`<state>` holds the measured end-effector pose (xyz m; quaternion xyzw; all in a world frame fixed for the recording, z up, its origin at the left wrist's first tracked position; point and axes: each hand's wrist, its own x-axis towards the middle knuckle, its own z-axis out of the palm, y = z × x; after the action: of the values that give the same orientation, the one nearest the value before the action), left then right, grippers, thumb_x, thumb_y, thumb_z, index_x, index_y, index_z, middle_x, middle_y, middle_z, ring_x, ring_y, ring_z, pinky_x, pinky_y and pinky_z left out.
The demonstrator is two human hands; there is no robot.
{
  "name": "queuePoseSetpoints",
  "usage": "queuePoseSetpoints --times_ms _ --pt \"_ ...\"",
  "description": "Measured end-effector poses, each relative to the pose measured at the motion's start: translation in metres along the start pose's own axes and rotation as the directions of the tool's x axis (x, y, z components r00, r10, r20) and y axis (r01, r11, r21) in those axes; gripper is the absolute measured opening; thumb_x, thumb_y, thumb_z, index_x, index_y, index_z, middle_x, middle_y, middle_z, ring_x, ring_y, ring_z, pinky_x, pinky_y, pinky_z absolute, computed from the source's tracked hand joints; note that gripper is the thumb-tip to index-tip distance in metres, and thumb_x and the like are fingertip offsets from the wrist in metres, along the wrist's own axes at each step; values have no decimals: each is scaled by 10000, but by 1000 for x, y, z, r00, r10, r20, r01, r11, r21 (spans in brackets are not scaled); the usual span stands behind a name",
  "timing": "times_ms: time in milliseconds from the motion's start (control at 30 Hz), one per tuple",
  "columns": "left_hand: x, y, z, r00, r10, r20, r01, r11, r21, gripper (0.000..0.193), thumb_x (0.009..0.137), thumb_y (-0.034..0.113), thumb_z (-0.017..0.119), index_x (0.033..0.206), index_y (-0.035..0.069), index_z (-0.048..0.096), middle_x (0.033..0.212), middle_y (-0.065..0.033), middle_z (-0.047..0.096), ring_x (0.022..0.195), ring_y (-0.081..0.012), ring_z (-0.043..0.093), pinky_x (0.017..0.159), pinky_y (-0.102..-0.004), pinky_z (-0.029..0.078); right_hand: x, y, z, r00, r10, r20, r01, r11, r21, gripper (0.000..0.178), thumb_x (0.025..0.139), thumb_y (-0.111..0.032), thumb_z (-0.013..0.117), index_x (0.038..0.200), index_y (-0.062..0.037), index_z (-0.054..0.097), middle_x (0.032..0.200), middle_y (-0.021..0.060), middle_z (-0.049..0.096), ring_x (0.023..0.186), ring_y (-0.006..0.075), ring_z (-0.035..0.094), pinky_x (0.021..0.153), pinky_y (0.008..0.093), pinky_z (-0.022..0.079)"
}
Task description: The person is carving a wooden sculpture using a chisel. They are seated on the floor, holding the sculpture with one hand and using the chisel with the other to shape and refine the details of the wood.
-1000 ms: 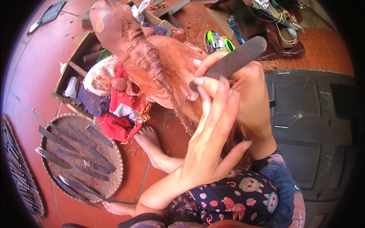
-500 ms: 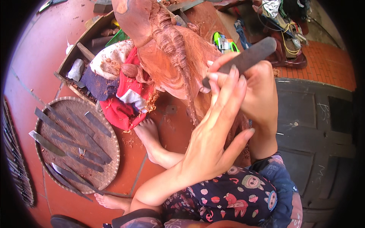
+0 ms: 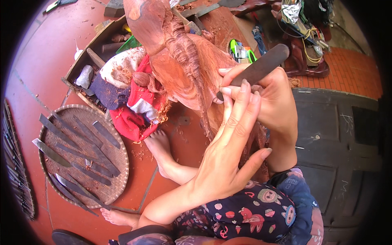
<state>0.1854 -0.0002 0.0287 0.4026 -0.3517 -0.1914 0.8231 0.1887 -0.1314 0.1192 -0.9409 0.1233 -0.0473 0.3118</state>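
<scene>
A reddish carved wooden figure with a ridged strip down its middle leans toward me across the centre. My right hand grips a dark flat carving chisel, its lower end set against the carving. My left hand lies in front, fingers stretched upward, fingertips pressing the chisel blade near the wood. My bare foot rests on the floor below the carving.
A round woven tray with several dark chisels lies on the red tiled floor at left. A wooden box with tools and red and white cloths props the carving. A dark panel lies to the right; cluttered tools behind.
The view has shifted, so the carving and tray sit a little further right and lower. Both hands stay on the chisel; the left fingers have slid slightly up along the blade.
</scene>
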Motion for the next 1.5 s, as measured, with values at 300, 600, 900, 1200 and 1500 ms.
queuePoseSetpoints --times_ms 300,600,900,1200,1500 --pt "1 -4 4 998 -12 -54 12 1000 3 833 898 83 678 1579 -16 209 1634 -292 171 1532 -415 151 1225 -447 191 4 -3 -4 991 118 60 -114 991 -65 96 870 -3 743 951 25 700 832 38 693 753 108 664 711 267 550" --pt "3 -7 1 1000 7 -28 -8 1000 -14 834 885 80 692 1574 -19 232 1627 -316 162 1527 -430 157 1226 -469 179 -8 0 4 985 149 -85 -150 989 -5 80 870 30 735 944 40 706 826 63 698 740 127 683 758 270 566" --pt "-36 6 7 999 13 44 -19 990 137 852 889 72 675 1533 -143 159 1370 -356 520 1045 -320 644 948 -361 495 -40 -11 -2 934 51 -354 56 957 286 201 889 72 632 1075 91 706 1007 187 728 811 209 735 754 280 591" --pt "-49 -6 5 971 -234 55 229 969 90 856 897 56 672 1528 -168 140 1130 -231 716 772 -239 734 763 -309 567 -44 9 2 927 -127 -354 160 985 64 237 797 76 751 1029 41 721 928 150 744 787 171 735 689 257 578" --pt "-36 -8 0 966 -241 98 218 955 199 880 927 98 657 1565 -107 88 1021 -226 714 771 -247 723 737 -336 571 -34 15 3 947 -276 -165 227 938 -262 107 836 -56 661 772 29 644 1119 213 656 1100 347 638 929 426 503"
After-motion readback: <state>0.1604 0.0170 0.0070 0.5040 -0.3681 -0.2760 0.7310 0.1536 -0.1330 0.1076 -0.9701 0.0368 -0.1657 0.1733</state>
